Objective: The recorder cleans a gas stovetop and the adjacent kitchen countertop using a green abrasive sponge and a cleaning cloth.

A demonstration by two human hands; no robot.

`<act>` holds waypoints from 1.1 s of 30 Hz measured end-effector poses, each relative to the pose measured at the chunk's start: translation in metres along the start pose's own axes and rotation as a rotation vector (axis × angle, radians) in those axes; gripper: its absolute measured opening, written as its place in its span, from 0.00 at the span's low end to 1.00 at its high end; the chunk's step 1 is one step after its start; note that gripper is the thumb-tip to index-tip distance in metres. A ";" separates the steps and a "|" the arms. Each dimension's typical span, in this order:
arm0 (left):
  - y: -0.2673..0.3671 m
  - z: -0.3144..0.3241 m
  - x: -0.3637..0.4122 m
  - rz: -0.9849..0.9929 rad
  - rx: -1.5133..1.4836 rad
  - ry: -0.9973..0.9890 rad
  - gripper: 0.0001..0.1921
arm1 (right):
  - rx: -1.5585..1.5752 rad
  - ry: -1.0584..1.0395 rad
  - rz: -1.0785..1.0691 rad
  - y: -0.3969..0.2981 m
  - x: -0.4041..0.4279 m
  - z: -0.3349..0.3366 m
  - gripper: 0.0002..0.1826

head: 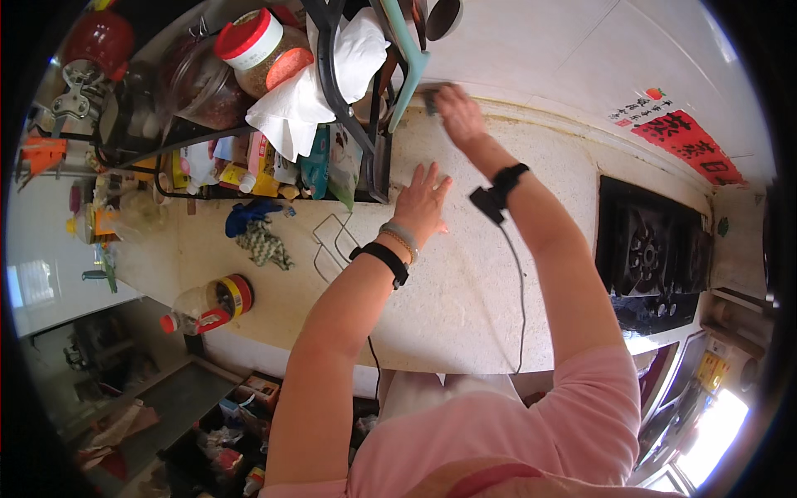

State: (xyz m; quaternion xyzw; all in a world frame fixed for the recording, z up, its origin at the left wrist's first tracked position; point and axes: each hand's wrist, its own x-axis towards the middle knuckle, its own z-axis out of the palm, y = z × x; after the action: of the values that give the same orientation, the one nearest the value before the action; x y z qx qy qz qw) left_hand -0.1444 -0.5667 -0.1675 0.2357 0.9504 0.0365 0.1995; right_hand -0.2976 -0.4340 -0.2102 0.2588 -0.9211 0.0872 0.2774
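My right hand [461,118] reaches to the back of the pale speckled countertop [454,299], against the wall's foot. Its fingers press on a small dark pad [431,101], blurred and partly covered by them. Closer to me, my left hand [420,202] rests on the counter with fingers spread and nothing in it. Just left of that hand stands the black metal shelf rack [367,140]. A thin wire stand [336,246] lies beside my left wrist.
A blue cloth [246,218] and a checked cloth [264,243] lie to the left, near a clear plastic bottle [208,305] with a red cap. White paper [324,87] and a red-lidded jar [261,50] crowd the rack. To the right is a black gas hob [650,243].
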 end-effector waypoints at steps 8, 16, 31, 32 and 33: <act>-0.009 0.001 -0.011 -0.021 -0.021 0.010 0.50 | 0.051 -0.148 -0.008 -0.023 0.016 -0.003 0.10; -0.009 -0.004 -0.014 -0.013 -0.076 0.040 0.50 | 0.042 -0.092 0.258 0.025 -0.022 -0.030 0.12; -0.012 -0.009 -0.009 0.051 0.014 0.012 0.49 | 0.123 -0.036 0.403 0.049 -0.053 -0.051 0.10; -0.002 -0.012 -0.006 0.061 0.001 0.004 0.49 | 0.093 -0.003 0.477 0.081 -0.078 -0.059 0.11; 0.004 -0.013 -0.001 0.064 -0.013 -0.006 0.49 | 0.069 0.030 0.546 0.109 -0.101 -0.067 0.11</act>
State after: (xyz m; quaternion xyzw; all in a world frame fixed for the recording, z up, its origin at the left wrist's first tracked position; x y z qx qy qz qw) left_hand -0.1470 -0.5635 -0.1541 0.2649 0.9415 0.0485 0.2026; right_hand -0.2516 -0.2774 -0.2124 0.0087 -0.9491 0.1938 0.2482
